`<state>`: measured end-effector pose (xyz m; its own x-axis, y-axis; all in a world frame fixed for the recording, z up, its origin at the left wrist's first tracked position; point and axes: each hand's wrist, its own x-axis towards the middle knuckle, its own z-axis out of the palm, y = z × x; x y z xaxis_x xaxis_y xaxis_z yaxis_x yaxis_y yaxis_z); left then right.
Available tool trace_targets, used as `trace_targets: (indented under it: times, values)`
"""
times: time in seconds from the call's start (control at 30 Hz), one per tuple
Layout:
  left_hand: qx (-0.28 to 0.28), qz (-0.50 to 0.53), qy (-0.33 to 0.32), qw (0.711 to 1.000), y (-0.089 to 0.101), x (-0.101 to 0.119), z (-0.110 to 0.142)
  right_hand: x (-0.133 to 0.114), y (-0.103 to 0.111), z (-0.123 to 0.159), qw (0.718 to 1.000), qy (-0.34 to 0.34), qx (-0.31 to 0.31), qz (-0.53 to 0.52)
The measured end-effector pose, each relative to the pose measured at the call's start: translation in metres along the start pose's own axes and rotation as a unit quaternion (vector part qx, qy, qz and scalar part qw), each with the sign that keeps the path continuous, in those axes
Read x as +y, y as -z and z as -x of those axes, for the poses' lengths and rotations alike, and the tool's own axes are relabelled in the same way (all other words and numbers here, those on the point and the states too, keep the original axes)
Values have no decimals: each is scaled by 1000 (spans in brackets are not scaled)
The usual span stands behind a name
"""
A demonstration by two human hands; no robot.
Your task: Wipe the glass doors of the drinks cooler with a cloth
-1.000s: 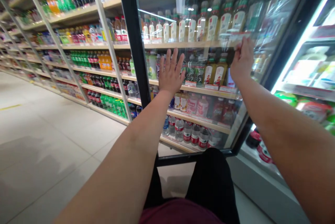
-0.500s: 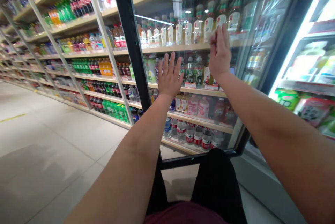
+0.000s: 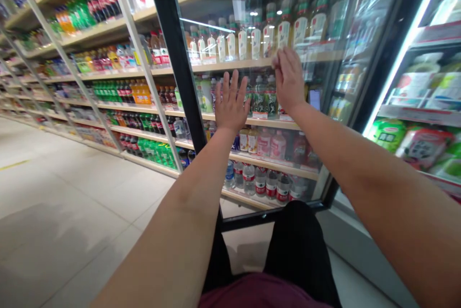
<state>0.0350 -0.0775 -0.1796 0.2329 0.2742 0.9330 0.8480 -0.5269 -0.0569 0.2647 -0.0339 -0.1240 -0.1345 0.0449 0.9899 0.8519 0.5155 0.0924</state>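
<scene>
Stocked shelves point(image 3: 140, 132) line the background; open glass door point(image 3: 248, 222) stands beside lit fridge point(image 3: 351, 233), my left hand point(image 3: 231, 109) spread flat against it, my right hand point(image 3: 291, 82), fingers together, grip unclear, now nearer the left, narrowing the glass between.

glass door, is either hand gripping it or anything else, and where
Nothing looks held: the left hand is spread flat at the glass door; the right hand is at it too, fingers together.
</scene>
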Motion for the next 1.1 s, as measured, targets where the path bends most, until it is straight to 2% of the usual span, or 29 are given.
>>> trace_targets:
  times: [0.13,0.33,0.47,0.53,0.67,0.77,0.9,1.1]
  values:
    - [-9,13,1,1000,3,1,0,-11,-1,9,999,32,-31,-4]
    - [-1,26,4,1000,4,1,0,-10,-2,3,1000,14,-8,10]
    - [-13,17,4,1000,6,4,-1,-20,-2,14,995,64,-78,-10]
    - [-18,15,4,1000,7,4,-1,-21,-1,11,994,59,-90,-17]
    - [-10,7,1,1000,6,4,0,-24,-2,4,998,26,-65,-9]
    - [-13,4,7,1000,7,4,-1,-33,-1,12,995,47,-87,-9]
    - [-48,-11,31,998,10,7,-1,-38,0,17,990,69,-119,-9]
    - [-43,18,33,998,8,6,-2,-38,-6,15,994,37,-98,-8]
